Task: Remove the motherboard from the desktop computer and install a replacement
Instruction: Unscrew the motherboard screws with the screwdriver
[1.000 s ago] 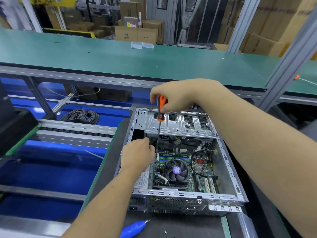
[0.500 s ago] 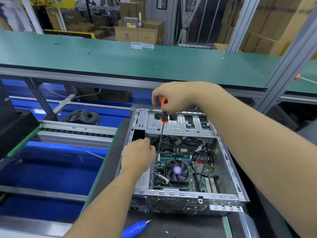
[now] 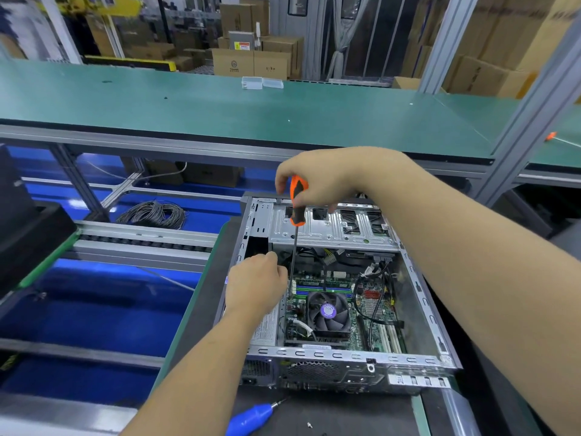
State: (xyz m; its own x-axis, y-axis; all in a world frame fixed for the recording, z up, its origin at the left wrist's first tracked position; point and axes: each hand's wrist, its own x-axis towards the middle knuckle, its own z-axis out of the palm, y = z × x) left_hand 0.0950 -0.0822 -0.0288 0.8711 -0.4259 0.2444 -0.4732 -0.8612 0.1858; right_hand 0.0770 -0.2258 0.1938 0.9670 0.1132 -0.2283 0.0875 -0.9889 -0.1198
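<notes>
An open desktop case point(image 3: 418, 297) lies on the black mat with its green motherboard point(image 3: 371, 309) inside, a black CPU fan point(image 3: 328, 311) at its middle. My right hand point(image 3: 327, 180) grips the orange-and-black handle of a screwdriver point(image 3: 297, 202). Its thin shaft runs almost straight down to the board's left edge. My left hand point(image 3: 254, 284) sits with curled fingers at the case's left wall, right beside the shaft's lower end. Whether it holds anything is hidden. A silver drive cage point(image 3: 333, 228) spans the case's far end.
A blue electric screwdriver point(image 3: 251, 418) lies on the mat in front of the case, with a small loose screw point(image 3: 309, 424) near it. A coil of grey cable point(image 3: 154, 214) lies at the left beyond a roller conveyor point(image 3: 141, 240). A green bench point(image 3: 220, 111) stretches behind.
My right hand with the screwdriver has shifted slightly and the shaft has tilted a little. My left hand has stayed beside the shaft at the board's left edge.
</notes>
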